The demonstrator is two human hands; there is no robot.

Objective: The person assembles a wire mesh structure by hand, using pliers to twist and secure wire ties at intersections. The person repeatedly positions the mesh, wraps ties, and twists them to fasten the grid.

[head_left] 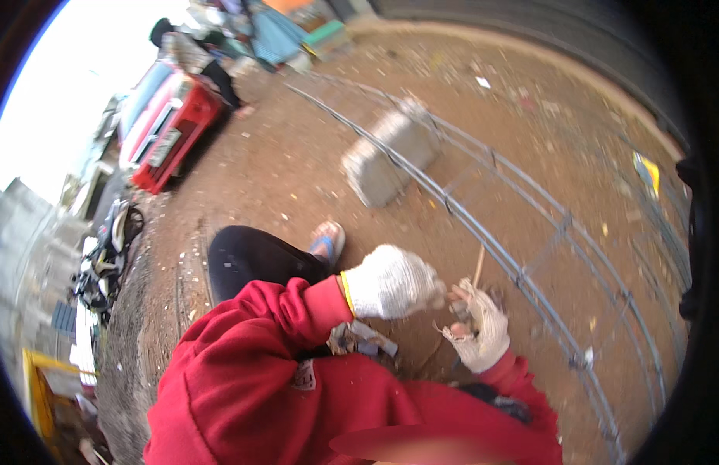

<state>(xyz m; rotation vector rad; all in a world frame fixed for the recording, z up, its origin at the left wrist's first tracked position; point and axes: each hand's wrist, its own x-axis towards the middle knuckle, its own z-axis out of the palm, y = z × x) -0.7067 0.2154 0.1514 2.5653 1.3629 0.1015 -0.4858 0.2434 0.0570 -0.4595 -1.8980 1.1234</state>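
Note:
My left hand (394,283), in a white knit glove with a yellow cuff edge, is closed in a fist before my body. Whatever it may grip is hidden. Close beside it, my right hand (481,325) wears a worn glove with bare fingertips showing. Its fingers curl around a thin tan stick (479,265) that points up toward the bars; the gripped end is hidden. Just beyond my hands a long steel rebar cage (520,276) runs from upper left to lower right, with cross ties joining its bars. Neither hand visibly touches it.
A pale rough block (390,159) stands under the cage. More bars (654,221) lie at the far right. My sandalled foot (327,242) rests on the dirt ground. A red car (169,132), a bending person (193,58) and a motorcycle (111,248) are at left.

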